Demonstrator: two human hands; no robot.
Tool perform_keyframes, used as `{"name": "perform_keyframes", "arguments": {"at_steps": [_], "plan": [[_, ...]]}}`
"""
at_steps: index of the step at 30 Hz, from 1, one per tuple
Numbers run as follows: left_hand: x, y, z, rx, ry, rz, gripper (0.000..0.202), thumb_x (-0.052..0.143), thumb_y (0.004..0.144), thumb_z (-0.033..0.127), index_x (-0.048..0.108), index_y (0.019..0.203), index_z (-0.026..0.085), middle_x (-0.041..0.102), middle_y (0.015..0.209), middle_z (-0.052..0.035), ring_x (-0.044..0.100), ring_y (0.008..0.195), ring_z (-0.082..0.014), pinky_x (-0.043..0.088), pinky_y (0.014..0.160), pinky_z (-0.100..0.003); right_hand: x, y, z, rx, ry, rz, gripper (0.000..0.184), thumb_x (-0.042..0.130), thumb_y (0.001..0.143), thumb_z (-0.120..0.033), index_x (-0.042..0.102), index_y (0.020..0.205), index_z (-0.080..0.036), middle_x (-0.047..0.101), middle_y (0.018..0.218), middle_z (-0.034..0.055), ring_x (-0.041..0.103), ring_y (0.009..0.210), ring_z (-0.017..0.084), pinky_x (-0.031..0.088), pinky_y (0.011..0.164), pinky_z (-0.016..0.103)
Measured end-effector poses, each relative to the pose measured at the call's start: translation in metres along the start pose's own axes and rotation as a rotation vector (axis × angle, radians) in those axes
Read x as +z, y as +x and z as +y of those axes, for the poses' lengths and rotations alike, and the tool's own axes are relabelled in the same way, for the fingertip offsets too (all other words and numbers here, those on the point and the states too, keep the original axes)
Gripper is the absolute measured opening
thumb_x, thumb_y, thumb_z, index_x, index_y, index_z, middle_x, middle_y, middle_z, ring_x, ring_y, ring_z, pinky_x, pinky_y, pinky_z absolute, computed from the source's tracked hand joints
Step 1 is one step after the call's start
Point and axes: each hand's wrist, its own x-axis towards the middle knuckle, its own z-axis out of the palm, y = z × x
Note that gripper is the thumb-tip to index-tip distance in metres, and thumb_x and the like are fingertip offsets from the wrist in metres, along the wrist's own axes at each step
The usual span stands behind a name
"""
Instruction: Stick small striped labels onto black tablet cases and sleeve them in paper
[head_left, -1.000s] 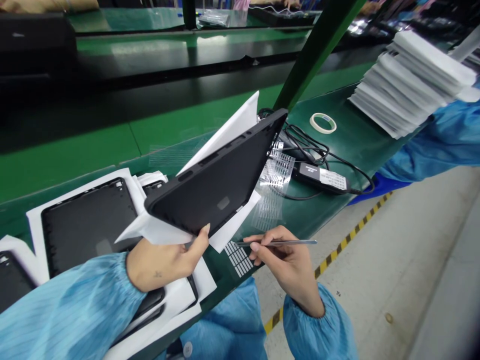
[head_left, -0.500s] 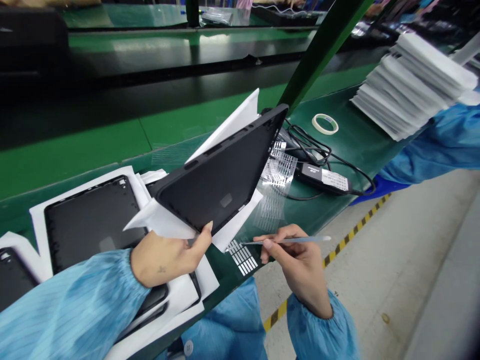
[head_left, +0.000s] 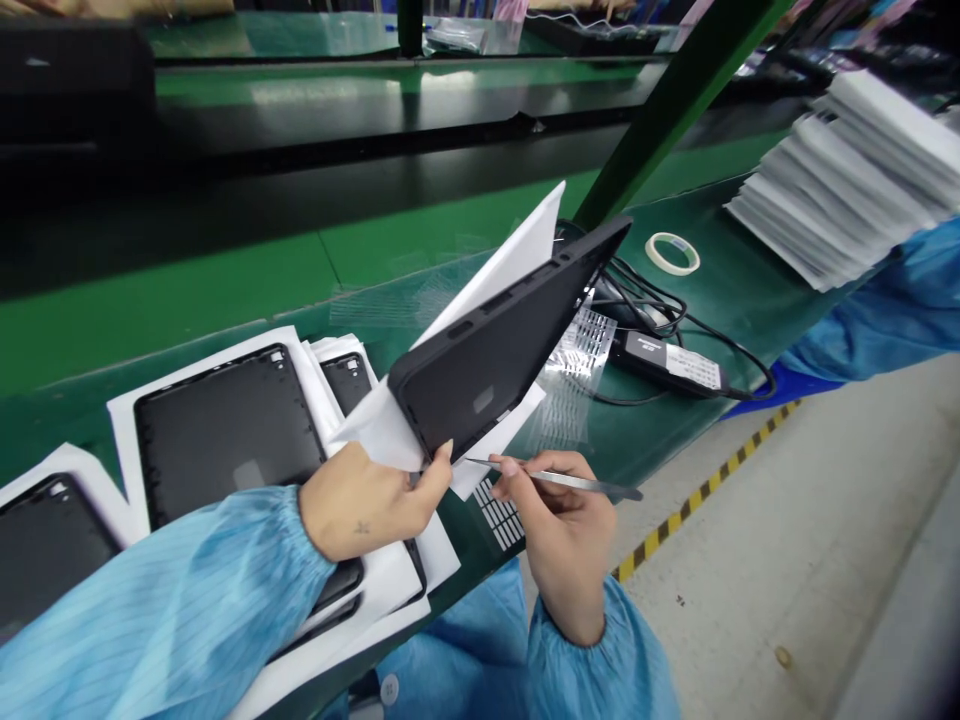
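Along the green bench [head_left: 720, 300], black tablet cases [head_left: 225, 430] lie on white sheets [head_left: 124, 440]. My left hand [head_left: 371, 505] grips a tilted black case [head_left: 487, 365] by its lower edge, while my right hand [head_left: 562, 535] pinches steel tweezers [head_left: 570, 482] narrowly, their tips just below that case.
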Motion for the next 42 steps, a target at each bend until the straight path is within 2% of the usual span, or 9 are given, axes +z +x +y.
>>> {"name": "perform_keyframes", "arguments": {"at_steps": [3, 6, 14, 19, 29, 33, 35, 38, 42], "plan": [[0.002, -0.002, 0.000, 0.154, 0.165, 0.063, 0.032, 0.038, 0.081, 0.002, 0.067, 0.090, 0.015, 0.049, 0.038, 0.0037, 0.047, 0.031, -0.0142, 0.027, 0.032, -0.024, 0.003, 0.001, 0.003, -0.013, -0.032, 0.019, 0.018, 0.072, 0.080, -0.025, 0.055, 0.077, -0.019, 0.066, 0.059, -0.0013, 0.069, 0.058, 0.017, 0.057, 0.054, 0.025], [0.003, -0.005, 0.000, 0.180, 0.195, 0.039, 0.032, 0.039, 0.080, 0.002, 0.067, 0.091, 0.014, 0.054, 0.040, 0.0017, 0.048, 0.030, -0.0149, 0.028, 0.031, -0.025, 0.005, 0.000, 0.003, -0.023, -0.061, 0.043, 0.019, 0.073, 0.079, -0.025, 0.054, 0.077, -0.020, 0.066, 0.057, -0.0017, 0.069, 0.057, 0.017, 0.056, 0.053, 0.024], [0.004, -0.010, 0.000, 0.104, 0.085, -0.075, 0.032, 0.042, 0.080, 0.007, 0.066, 0.101, 0.015, 0.053, 0.042, 0.0015, 0.048, 0.032, -0.0145, 0.040, 0.040, -0.025, 0.007, -0.002, 0.003, -0.037, -0.118, 0.060, 0.020, 0.073, 0.078, -0.029, 0.055, 0.077, -0.021, 0.066, 0.057, -0.0014, 0.068, 0.054, 0.018, 0.057, 0.051, 0.026], [0.004, -0.009, 0.002, 0.167, 0.175, -0.007, 0.028, 0.043, 0.080, 0.007, 0.067, 0.093, 0.015, 0.050, 0.038, 0.0030, 0.041, 0.026, -0.0123, 0.027, 0.031, -0.022, 0.008, -0.004, 0.004, -0.053, -0.127, 0.055, 0.018, 0.073, 0.078, -0.028, 0.056, 0.076, -0.021, 0.067, 0.059, -0.0009, 0.068, 0.056, 0.019, 0.056, 0.050, 0.026], [0.002, -0.008, 0.000, 0.187, 0.237, 0.012, 0.031, 0.042, 0.079, 0.007, 0.069, 0.092, 0.015, 0.059, 0.045, -0.0008, 0.049, 0.033, -0.0157, 0.028, 0.033, -0.025, 0.005, -0.007, 0.013, -0.121, -0.128, 0.010, 0.012, 0.071, 0.080, -0.020, 0.059, 0.080, -0.020, 0.072, 0.084, 0.0043, 0.069, 0.066, 0.018, 0.060, 0.062, 0.031], [0.006, -0.004, 0.001, 0.177, 0.203, 0.048, 0.030, 0.042, 0.080, 0.005, 0.070, 0.088, 0.015, 0.056, 0.042, 0.0007, 0.049, 0.034, -0.0151, 0.031, 0.034, -0.024, 0.004, -0.008, 0.015, -0.146, -0.146, -0.007, 0.010, 0.070, 0.081, -0.019, 0.060, 0.080, -0.020, 0.071, 0.079, 0.0035, 0.069, 0.065, 0.017, 0.059, 0.062, 0.030], [0.008, 0.003, 0.001, 0.051, 0.058, 0.065, 0.027, 0.044, 0.081, 0.008, 0.070, 0.082, 0.015, 0.059, 0.046, -0.0006, 0.055, 0.041, -0.0167, 0.040, 0.040, -0.025, 0.004, -0.008, 0.015, -0.148, -0.116, 0.033, 0.012, 0.070, 0.081, -0.020, 0.058, 0.079, -0.019, 0.071, 0.076, 0.0029, 0.069, 0.062, 0.016, 0.059, 0.060, 0.028], [-0.004, 0.015, -0.003, -0.384, -0.423, 0.064, 0.021, 0.049, 0.083, 0.018, 0.069, 0.087, 0.015, 0.069, 0.068, -0.0032, 0.066, 0.068, -0.0193, 0.054, 0.063, -0.029, 0.004, -0.006, 0.015, -0.160, -0.023, 0.130, 0.017, 0.072, 0.079, -0.020, 0.055, 0.078, -0.018, 0.071, 0.073, 0.0021, 0.067, 0.056, 0.014, 0.058, 0.056, 0.027], [-0.053, 0.011, -0.017, -0.868, -0.867, 0.175, 0.026, 0.058, 0.080, 0.028, 0.065, 0.100, 0.014, 0.071, 0.091, -0.0047, 0.067, 0.087, -0.0207, 0.055, 0.082, -0.032, 0.003, 0.000, 0.017, -0.224, 0.206, 0.309, 0.021, 0.075, 0.076, -0.018, 0.054, 0.078, -0.017, 0.066, 0.061, -0.0026, 0.068, 0.060, 0.017, 0.054, 0.052, 0.025]]}}
